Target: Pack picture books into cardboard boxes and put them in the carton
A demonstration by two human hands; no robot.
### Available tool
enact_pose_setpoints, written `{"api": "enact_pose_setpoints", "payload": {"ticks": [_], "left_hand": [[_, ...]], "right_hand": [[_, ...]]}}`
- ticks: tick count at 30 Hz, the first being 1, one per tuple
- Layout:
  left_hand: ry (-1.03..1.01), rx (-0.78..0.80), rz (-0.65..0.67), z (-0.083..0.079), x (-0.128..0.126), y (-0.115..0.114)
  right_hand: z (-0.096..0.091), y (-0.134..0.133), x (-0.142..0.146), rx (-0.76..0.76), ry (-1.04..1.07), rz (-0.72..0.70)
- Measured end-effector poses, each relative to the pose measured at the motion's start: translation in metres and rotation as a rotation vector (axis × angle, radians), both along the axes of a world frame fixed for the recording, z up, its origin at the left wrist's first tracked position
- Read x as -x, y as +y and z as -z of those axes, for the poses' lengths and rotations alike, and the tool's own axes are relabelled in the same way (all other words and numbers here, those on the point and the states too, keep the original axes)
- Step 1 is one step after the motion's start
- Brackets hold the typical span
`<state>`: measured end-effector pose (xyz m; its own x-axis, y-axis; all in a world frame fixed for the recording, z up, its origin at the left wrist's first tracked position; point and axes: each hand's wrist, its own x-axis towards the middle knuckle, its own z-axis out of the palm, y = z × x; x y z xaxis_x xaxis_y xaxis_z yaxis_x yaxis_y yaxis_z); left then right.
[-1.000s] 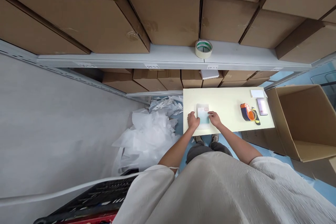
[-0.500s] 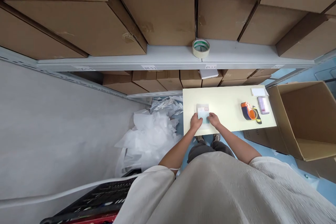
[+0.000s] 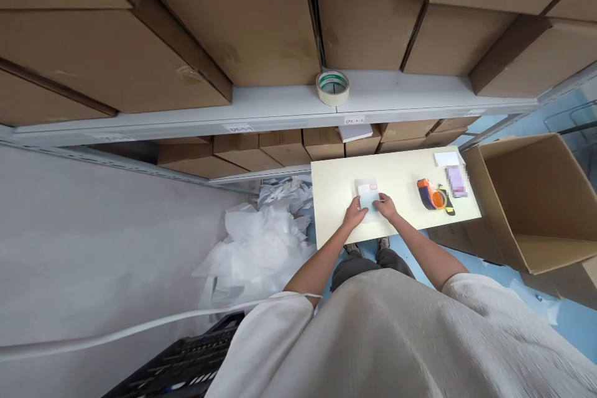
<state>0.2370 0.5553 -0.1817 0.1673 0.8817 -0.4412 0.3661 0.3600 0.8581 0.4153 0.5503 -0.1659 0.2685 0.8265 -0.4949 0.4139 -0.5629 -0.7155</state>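
Observation:
A small flat packet, pale blue and white with a red mark near its top corner (image 3: 368, 194), is held over the pale yellow table (image 3: 396, 168). A clear margin shows around its upper end. My left hand (image 3: 355, 214) is closed on its left edge, the thumb lying across the front. On the opposite edge, my right hand (image 3: 386, 206) pinches the lower right side. What the packet contains cannot be made out. Further right on the tabletop lie an orange and dark blue tape dispenser (image 3: 425, 194) and a black and yellow tool (image 3: 448, 201).
A purple pack (image 3: 456, 180) and a white card (image 3: 446, 159) lie at the table's right end. An open carton (image 3: 536, 193) stands beside it. Crumpled white sheets (image 3: 261, 249) heap on the left. Above, a shelf (image 3: 396, 90) bears cartons and a tape roll (image 3: 333, 98).
The view has swung slightly, shifting the shelf and the table's contents left in the picture. Both hands and the packet have moved a little to the right over the table.

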Motion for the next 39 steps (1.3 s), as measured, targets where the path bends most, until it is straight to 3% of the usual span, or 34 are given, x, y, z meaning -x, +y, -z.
{"api": "enact_pose_setpoints", "payload": {"ticks": [4,7,10,14,17,20,23,26,34,39], "left_hand": [[0.148,-0.082,0.049,-0.004,-0.01,-0.003],[0.216,-0.229,0.049,-0.011,-0.021,-0.007],[0.215,-0.279,0.08,-0.018,-0.042,-0.009],[0.193,-0.27,0.125,-0.025,-0.083,-0.014],[0.191,-0.251,0.157,-0.031,-0.114,-0.021],[0.195,-0.234,0.181,-0.036,-0.14,-0.028],[0.196,-0.229,0.205,-0.041,-0.162,-0.035],[0.202,-0.236,0.215,-0.044,-0.181,-0.04],[0.24,-0.212,0.213,-0.041,-0.199,-0.06],[0.254,-0.179,0.193,-0.04,-0.193,-0.067]], "right_hand": [[-0.001,-0.006,-0.016,-0.011,-0.029,0.002],[-0.009,-0.016,-0.04,-0.144,-0.051,0.006],[-0.02,-0.03,-0.087,-0.304,-0.088,0.037],[-0.031,-0.058,-0.174,-0.41,-0.265,0.112],[-0.034,-0.081,-0.233,-0.336,-0.398,0.138],[-0.034,-0.096,-0.272,-0.12,-0.521,0.074],[-0.033,-0.1,-0.288,0.059,-0.601,-0.055],[-0.031,-0.098,-0.292,0.121,-0.637,-0.159],[-0.02,-0.093,-0.299,0.086,-0.658,-0.286],[-0.019,-0.095,-0.307,0.034,-0.564,-0.223]]}}
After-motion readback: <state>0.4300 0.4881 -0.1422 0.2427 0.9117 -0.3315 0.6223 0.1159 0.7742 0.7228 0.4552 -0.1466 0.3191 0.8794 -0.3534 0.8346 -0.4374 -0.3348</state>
